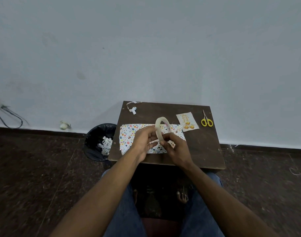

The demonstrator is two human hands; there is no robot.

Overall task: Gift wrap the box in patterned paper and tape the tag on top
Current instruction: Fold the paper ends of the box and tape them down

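The patterned paper lies flat on the small dark table, its middle covered by my hands; whether the box sits under it I cannot tell. Both hands hold an upright roll of clear tape above the paper. My left hand grips the roll's left side with curled fingers. My right hand pinches the roll's lower rim with thumb and fingers. The gift tag, a pale card with yellow fruit and writing, lies on the table to the right of the paper.
Yellow-handled scissors lie at the table's far right. A curled paper strip sits at the far left corner. A black bin with paper scraps stands on the floor left of the table. My knees are under the table's near edge.
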